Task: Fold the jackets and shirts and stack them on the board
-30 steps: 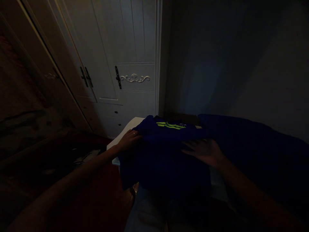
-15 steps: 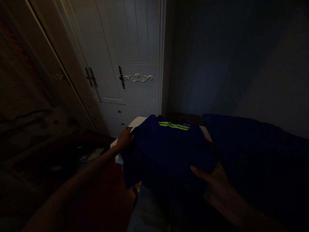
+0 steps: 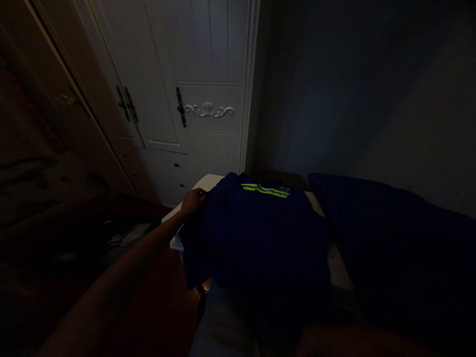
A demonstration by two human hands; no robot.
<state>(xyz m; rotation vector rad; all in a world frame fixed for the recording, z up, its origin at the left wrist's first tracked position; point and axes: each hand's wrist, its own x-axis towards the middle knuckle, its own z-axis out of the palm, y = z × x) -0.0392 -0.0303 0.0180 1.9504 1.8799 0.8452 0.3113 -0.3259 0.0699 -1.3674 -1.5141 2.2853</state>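
A dark blue shirt with yellow-green stripes across its upper part lies spread over a white tabletop. Its near side hangs down over the front edge. My left hand is at the shirt's left side, fingers closed on the cloth there. Low in the picture, my right hand shows only as a dim, blurred shape close to the shirt's lower part. Its fingers are lost in the dark, so their pose is unclear.
A white wardrobe with dark handles stands behind the table. On the right is a large dark blue cloth-covered shape, perhaps bedding. Reddish floor shows at lower left, with dim items beyond it.
My right hand has moved down and back from the shirt, with its finger no longer pointing over the cloth. My left hand has closed at the shirt's left edge. The view has shifted slightly.
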